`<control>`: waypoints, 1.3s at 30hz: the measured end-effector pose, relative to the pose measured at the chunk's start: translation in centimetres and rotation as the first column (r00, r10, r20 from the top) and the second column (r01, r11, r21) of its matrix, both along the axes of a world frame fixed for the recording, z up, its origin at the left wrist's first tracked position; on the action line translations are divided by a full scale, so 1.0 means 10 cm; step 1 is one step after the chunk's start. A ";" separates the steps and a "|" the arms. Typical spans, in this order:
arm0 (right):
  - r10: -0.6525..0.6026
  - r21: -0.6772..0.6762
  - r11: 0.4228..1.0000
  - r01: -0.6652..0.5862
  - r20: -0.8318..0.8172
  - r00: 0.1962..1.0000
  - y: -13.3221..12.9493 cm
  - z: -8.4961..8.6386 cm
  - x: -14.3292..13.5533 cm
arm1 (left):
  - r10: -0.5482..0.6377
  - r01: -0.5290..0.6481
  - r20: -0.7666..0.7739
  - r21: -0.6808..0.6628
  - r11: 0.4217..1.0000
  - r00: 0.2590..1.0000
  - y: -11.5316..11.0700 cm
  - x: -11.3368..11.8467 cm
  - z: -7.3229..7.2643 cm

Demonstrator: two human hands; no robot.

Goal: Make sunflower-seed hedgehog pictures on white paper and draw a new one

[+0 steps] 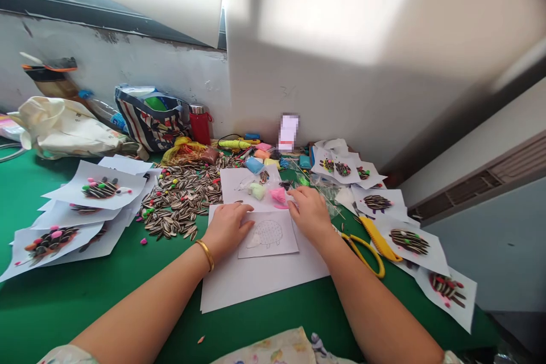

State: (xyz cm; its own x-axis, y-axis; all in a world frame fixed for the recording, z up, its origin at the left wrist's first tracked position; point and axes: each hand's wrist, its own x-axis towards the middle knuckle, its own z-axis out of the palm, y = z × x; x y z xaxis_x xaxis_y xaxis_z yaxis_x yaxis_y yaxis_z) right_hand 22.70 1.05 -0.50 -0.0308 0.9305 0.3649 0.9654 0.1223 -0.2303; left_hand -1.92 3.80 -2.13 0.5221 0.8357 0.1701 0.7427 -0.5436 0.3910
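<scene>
Hands and drawing card on the green-covered desk (128, 330). The left hand (226, 230) and right hand (313, 213) are apart, palms down, neither closed on anything visible. The small white paper card with a hedgehog outline (268, 239) lies between them on larger white paper sheets (239, 287). The left fingers rest at its upper left corner and the right thumb is close to its upper right edge, an arrangement that probably steadies the card and leaves the outline uncovered; how firmly they press cannot be told. The right fingertips lie just beside a soft pink clay lump (278, 196); a pale green clay lump (256, 191) lies near it. Both lie on white paper, which presumably separates them from the desk.

Loose striped sunflower seeds (183, 199) form an uncontained heap beside the sheets, probably so that single seeds can be picked out. Behind them, a yellow translucent bag (185, 151) holds reddish-brown material, not identifiable. A navy, red and white striped bag (147, 125) stands open, with green and clear plastic-like contents visible. The red bottle with a metallic cap (200, 125) is closed, its contents hidden. Yellow-handled scissors (379, 264) lie beside the right forearm.
</scene>
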 end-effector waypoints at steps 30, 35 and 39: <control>0.412 0.104 0.910 -0.401 -0.336 0.847 -0.31 -0.17 -0.36 | 0.080 0.099 0.656 -0.232 0.968 0.750 -0.18 0.13 0.05; 0.453 0.159 0.891 -0.425 -0.382 0.806 -0.29 -0.20 -0.34 | 0.105 0.143 0.654 -0.314 0.939 0.749 -0.13 0.14 -0.04; 0.465 0.187 0.885 -0.427 -0.427 0.776 -0.30 -0.22 -0.34 | 0.190 0.191 0.693 -0.433 0.881 0.695 -0.15 0.16 -0.01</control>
State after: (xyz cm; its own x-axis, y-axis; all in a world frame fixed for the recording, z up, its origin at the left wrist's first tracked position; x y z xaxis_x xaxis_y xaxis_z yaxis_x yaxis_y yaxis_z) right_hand 19.30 -1.92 -2.71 -0.2514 0.8224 0.5103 0.5894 0.5483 -0.5932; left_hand -0.33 2.27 -2.25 0.4051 0.9091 0.0976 0.1414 -0.1678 0.9756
